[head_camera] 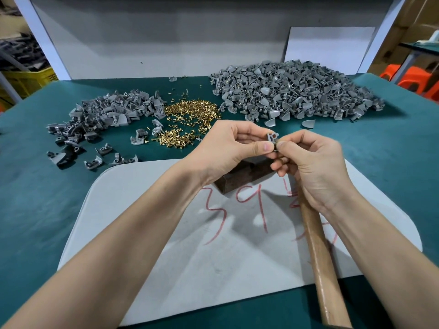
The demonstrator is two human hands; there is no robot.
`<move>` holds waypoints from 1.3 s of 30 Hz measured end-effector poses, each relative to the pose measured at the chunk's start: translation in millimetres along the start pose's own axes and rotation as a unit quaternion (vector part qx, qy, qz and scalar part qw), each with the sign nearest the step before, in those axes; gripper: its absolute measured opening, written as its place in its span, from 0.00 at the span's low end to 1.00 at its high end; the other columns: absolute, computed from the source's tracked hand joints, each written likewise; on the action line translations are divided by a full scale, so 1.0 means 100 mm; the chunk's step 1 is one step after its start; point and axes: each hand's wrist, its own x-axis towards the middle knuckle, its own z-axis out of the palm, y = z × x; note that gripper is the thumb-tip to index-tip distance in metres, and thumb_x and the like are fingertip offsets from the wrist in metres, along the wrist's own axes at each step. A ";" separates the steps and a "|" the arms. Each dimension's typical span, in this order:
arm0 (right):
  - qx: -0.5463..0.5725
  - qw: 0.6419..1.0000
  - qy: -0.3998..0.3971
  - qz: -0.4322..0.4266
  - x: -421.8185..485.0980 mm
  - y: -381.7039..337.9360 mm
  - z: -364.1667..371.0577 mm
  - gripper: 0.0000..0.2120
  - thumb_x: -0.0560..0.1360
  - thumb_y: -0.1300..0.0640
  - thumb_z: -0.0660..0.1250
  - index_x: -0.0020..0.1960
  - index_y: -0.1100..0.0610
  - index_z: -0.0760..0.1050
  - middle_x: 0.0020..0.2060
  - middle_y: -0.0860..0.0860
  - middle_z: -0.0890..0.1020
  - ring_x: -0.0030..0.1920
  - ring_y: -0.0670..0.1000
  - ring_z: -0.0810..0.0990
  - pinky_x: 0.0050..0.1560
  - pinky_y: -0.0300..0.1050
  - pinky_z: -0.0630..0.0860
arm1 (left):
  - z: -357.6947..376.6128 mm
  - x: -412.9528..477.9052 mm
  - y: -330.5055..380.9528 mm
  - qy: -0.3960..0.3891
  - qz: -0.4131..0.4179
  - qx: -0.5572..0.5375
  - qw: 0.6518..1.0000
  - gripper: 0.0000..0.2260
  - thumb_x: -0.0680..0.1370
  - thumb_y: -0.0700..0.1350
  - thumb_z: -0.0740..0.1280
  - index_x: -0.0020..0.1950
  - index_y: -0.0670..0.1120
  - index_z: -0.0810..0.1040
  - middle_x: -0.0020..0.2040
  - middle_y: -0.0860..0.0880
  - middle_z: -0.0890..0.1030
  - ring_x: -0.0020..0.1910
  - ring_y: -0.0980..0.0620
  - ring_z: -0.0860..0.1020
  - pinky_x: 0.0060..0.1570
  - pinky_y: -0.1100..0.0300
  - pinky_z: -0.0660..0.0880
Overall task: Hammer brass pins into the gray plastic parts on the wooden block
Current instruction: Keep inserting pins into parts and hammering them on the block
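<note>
The left hand and right hand both pinch one small gray plastic part. Below them a pale gray mat covers the teal felt tabletop, with a white back panel behind.

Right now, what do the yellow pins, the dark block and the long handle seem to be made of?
Pins: probably brass or brass-plated metal, bright yellow with shiny glints. Block: seemingly wood, dark brown and matte, with faint grain; partly hidden. Handle: wood, light brown with visible grain, smooth with a slight sheen, perhaps varnished.
</note>
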 end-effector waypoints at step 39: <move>-0.243 0.958 -0.004 0.151 -0.12 -0.85 -0.17 0.03 0.77 0.60 0.63 0.45 0.60 0.74 0.23 0.52 0.72 0.19 0.49 0.68 0.19 0.36 0.64 | -0.16 -0.30 -0.29 0.231 0.043 0.173 0.956 0.11 0.73 0.41 0.72 0.36 0.57 0.80 0.51 0.59 0.80 0.57 0.53 0.77 0.64 0.49 0.70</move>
